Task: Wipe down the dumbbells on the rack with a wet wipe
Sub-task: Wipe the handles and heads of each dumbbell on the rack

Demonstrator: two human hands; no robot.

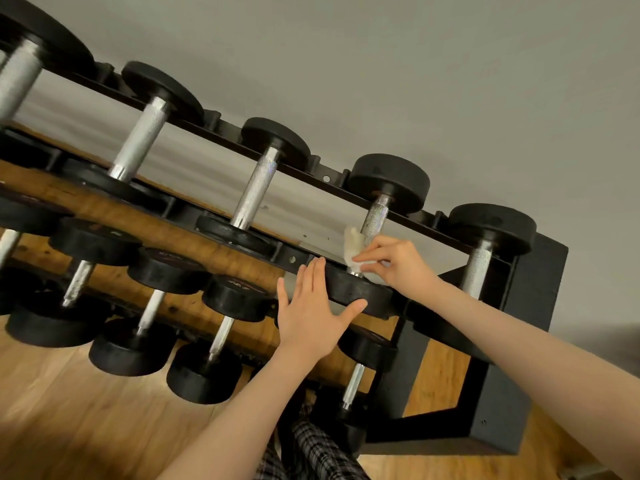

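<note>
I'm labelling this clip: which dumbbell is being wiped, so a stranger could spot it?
On the black rack's top row, take the dumbbell second from the right end. Unlike its neighbours, the right hand pinches a white wipe against its handle and the left hand lies flat on its near head.

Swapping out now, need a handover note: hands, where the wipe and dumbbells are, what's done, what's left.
Right hand: pinches the wet wipe against the lower end of the handle of the second dumbbell from the right on the top tier.
Left hand: open, flat against that dumbbell's near head, steadying it.
Rack: other dumbbells sit in their cradles on the top and lower tiers.
Done: cannot tell from this view which are already wiped.
Left: finish this handle and its heads, then work through the others.
</note>
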